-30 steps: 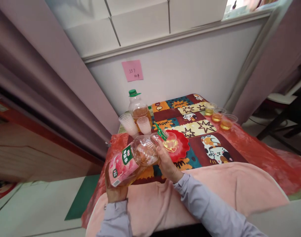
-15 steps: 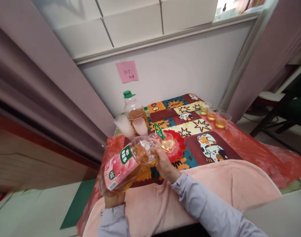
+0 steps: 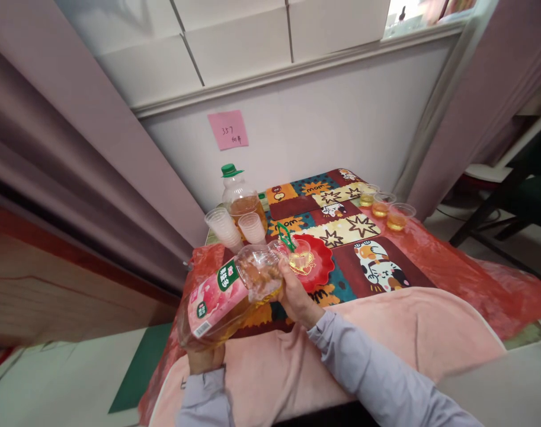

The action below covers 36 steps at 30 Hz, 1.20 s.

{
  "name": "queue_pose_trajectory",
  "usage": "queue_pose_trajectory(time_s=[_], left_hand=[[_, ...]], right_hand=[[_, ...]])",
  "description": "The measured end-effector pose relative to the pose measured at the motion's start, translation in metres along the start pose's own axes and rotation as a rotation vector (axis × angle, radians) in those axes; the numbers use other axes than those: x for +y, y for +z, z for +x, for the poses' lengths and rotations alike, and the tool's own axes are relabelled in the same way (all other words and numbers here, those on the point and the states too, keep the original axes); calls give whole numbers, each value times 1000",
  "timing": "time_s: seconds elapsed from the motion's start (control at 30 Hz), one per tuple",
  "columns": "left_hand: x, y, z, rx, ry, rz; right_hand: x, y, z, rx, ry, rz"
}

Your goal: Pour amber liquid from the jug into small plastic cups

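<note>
the left hand [image 3: 207,359] supports the base of a tilted, pink-labelled bottle [image 3: 221,296]; the right hand [image 3: 295,298] holds it near the neck, its mouth by a clear cup [image 3: 302,258] on a red plate [image 3: 322,271].

Beyond the right fingers [image 3: 284,276], a pink note [image 3: 228,130] sticks to the white wall [image 3: 323,133]. A purple curtain [image 3: 96,148] hangs to their left. Patterned mats [image 3: 297,208] spread below and past them, red plastic sheeting [image 3: 487,290] lies farther right, and a pink cloth [image 3: 386,329] drapes the near side. Low left, a green patch [image 3: 139,370] covers some floor [image 3: 74,385].
</note>
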<state>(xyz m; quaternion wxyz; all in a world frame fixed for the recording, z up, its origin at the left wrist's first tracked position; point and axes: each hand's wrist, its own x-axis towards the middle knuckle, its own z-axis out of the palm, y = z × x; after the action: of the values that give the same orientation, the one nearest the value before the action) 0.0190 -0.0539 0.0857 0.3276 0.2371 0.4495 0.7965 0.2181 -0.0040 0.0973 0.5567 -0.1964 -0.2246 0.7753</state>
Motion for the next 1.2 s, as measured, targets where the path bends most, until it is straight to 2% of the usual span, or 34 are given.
queue_pose_trajectory(time_s=[0.23, 0.4, 0.7, 1.03, 1.2], left_hand=[[5, 1, -3, -38, -51, 30], [7, 8, -3, -32, 17, 31], [11, 14, -7, -62, 0, 75], [11, 15, -8, -59, -4, 29], [11, 16, -9, -73, 33, 34]], right_hand=[[-1, -3, 1, 3, 27, -23], [0, -6, 4, -4, 67, -18], [0, -8, 6, 13, 94, -29], [0, -9, 8, 22, 101, -30], [-3, -7, 6, -30, 125, -48]])
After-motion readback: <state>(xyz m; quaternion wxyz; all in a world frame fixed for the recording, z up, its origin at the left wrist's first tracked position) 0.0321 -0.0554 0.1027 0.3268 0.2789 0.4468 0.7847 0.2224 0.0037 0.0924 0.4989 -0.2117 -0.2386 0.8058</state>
